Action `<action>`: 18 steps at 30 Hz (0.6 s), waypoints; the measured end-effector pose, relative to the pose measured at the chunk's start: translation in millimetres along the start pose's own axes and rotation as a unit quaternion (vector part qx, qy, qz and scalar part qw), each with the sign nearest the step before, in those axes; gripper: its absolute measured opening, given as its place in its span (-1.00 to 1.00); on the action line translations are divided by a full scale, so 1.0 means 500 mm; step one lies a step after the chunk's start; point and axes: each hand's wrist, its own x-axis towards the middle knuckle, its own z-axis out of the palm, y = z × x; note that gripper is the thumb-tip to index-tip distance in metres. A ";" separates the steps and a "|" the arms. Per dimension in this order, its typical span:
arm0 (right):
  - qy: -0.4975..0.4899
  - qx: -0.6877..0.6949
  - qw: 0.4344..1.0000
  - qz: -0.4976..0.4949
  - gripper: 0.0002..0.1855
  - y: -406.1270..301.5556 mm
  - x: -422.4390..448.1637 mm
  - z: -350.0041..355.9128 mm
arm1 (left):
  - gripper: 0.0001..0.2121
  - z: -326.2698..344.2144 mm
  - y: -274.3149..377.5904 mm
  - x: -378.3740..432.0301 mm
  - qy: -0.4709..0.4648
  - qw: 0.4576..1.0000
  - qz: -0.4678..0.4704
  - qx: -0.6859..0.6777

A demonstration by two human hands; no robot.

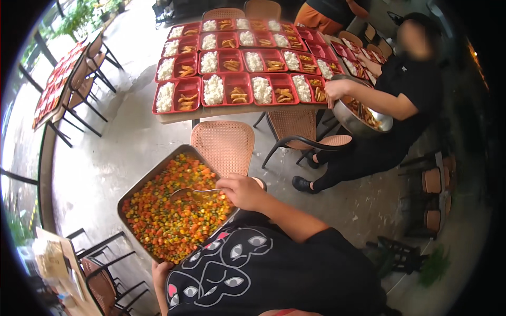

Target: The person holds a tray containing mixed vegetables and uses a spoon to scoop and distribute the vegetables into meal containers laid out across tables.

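My left hand (161, 272) grips the near corner of a deep metal pan (134, 187) held against my body. Diced carrots, corn and green vegetables (170, 221) fill the pan. In my right hand (243, 191) is the handle of a metal spoon (185, 192), whose bowl rests in the vegetables. Beyond the pan, red compartment trays (192, 85) stand in rows on a table (170, 117). Most hold white rice (213, 90) and browned strips of food (238, 94); some trays on the right also hold mixed vegetables (315, 82).
A rattan-seat chair (223, 144) stands between me and the table, with an armchair (292, 122) beside it. On the right, a co-worker (411, 83) holds a metal bowl (348, 118) of food and reaches over trays. Another person (322, 17) stands behind. More tables and chairs (81, 89) stand left.
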 end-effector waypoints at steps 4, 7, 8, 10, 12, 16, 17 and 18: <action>0.096 -0.040 0.995 0.003 -0.84 -0.001 -0.034 -0.002 | -0.58 -0.009 0.017 0.045 -0.047 0.998 0.011 0.032; 0.051 -0.075 0.992 0.083 -0.85 -0.004 -0.078 -0.016 | -0.57 0.012 0.011 0.041 -0.100 0.991 0.059 0.067; 0.090 -0.071 0.991 0.069 -0.86 0.000 -0.075 -0.016 | -0.55 0.022 0.021 0.057 -0.131 0.981 0.097 0.108; 0.098 -0.061 0.991 0.073 -0.84 0.010 -0.084 -0.032 | -0.51 0.053 0.030 0.065 -0.079 0.995 -0.058 -0.031; 0.119 -0.048 0.989 0.075 -0.83 0.034 -0.097 -0.057 | -0.51 0.086 0.027 0.066 -0.090 0.994 -0.043 -0.054; 0.090 -0.007 0.991 0.101 -0.82 0.050 -0.186 -0.056 | -0.53 0.122 -0.015 0.021 -0.106 0.991 -0.048 -0.060; 0.083 -0.010 0.991 0.101 -0.82 0.064 -0.200 -0.063 | -0.54 0.136 -0.027 0.019 -0.117 0.990 -0.044 -0.057; 0.083 -0.021 0.992 0.097 -0.82 0.080 -0.214 -0.072 | -0.54 0.149 -0.038 0.014 -0.112 0.991 -0.046 -0.048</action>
